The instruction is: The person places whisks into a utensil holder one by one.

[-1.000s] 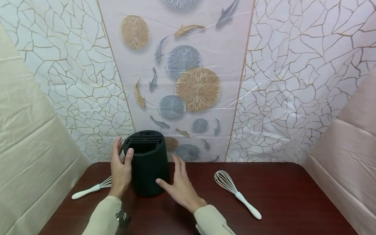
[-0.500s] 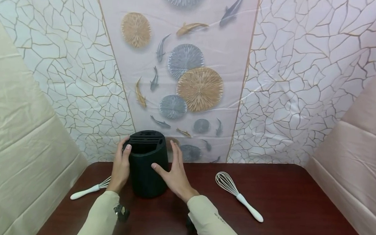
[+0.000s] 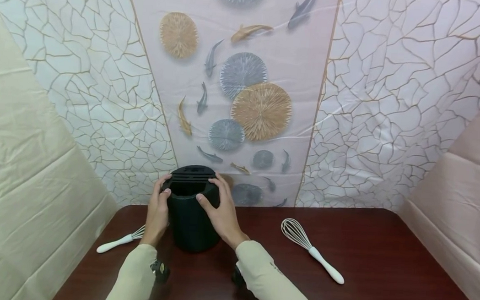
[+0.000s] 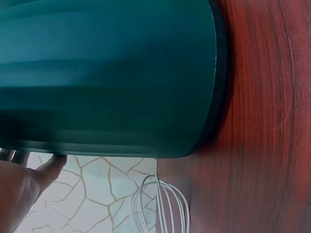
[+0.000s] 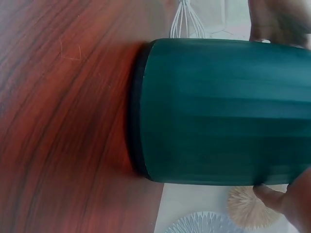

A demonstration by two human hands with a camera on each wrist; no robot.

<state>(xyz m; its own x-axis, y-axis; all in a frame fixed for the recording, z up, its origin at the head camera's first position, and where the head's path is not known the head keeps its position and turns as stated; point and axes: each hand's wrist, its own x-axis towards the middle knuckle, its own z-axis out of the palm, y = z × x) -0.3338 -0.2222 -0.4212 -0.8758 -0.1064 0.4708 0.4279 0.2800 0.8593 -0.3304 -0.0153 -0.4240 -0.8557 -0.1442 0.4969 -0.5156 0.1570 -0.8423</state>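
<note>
In the head view the holder [image 3: 194,225] is gripped near its top by the half-curled left hand [image 3: 158,211] and right hand [image 3: 223,213]; in the left wrist view it is supported by the table [image 4: 262,97]; in the right, a whisk [image 5: 186,24] is seen beyond.

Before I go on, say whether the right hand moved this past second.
Yes: against the whisk at right, the right hand has shifted left and up, onto the dark container.

I'm getting a bright head view; wrist pictures run softer, bluish sheen streaking the green container [image 4: 107,80].
</note>
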